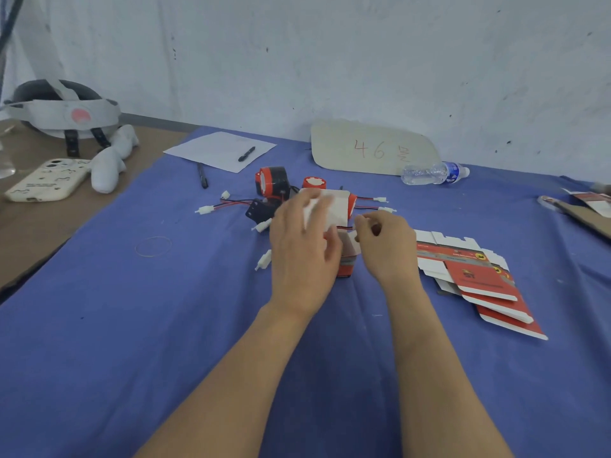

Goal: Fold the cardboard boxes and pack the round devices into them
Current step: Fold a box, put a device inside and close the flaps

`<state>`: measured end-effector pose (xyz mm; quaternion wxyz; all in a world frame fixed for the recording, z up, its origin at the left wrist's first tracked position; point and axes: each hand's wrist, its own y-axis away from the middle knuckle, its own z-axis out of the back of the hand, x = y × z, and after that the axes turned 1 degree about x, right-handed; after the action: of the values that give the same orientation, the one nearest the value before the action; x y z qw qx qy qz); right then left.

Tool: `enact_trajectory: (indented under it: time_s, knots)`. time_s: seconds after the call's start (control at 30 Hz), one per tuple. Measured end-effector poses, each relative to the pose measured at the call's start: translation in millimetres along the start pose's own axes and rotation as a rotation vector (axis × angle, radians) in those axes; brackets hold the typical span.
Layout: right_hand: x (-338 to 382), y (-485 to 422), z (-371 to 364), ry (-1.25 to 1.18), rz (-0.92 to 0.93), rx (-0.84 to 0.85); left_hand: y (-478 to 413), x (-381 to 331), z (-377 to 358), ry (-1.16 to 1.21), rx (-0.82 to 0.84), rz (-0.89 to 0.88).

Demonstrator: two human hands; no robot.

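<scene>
Nearest us, both forearms reach over the blue cloth that covers the tabletop, toward its middle. The left hand curls its fingers over the white lid of a half-built box and holds it. The right hand has thumb and forefinger pinched on a small flap at the box's side, as far as the blur lets us judge. We take the step in hand to be closing this one box, though we cannot see whether a device already sits inside. The next move calls for tucking that flap under the lid without trapping the thin wires between the hands. Toward the right edge lies a fanned stack of flat boxes — we count at least three. Just beyond the hands we count three round devices: two stand in plain sight, and a third peeps out from behind the lid. Nearer the back edge we count two pens, one of them lying on a sheet of paper, then one card marked 46 and one water bottle.
</scene>
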<state>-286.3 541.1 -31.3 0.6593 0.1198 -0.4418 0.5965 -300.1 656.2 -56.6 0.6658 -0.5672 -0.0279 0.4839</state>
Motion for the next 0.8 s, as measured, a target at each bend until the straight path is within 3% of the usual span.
enact_trajectory:
  time_s: [0.07,0.13,0.23,0.33,0.63,0.8]
  knots:
    - [-3,0,-1,-0.036,-0.039,-0.022,3,-8,-2,-0.012,0.152,-0.101]
    - [-6,-1,-2,-0.059,-0.045,-0.060,8,-12,-8,-0.134,0.409,-0.080]
    - [-8,0,-4,-0.034,-0.035,-0.090,14,-5,-17,-0.415,0.539,-0.063]
    - [-8,0,-4,-0.016,-0.051,-0.070,15,-1,-18,-0.488,0.564,-0.070]
    - [-5,0,-2,0.095,-0.021,0.020,16,1,-18,-0.253,0.597,-0.125]
    - [-8,-1,-2,0.090,-0.023,0.007,13,-3,-13,-0.158,0.520,0.106]
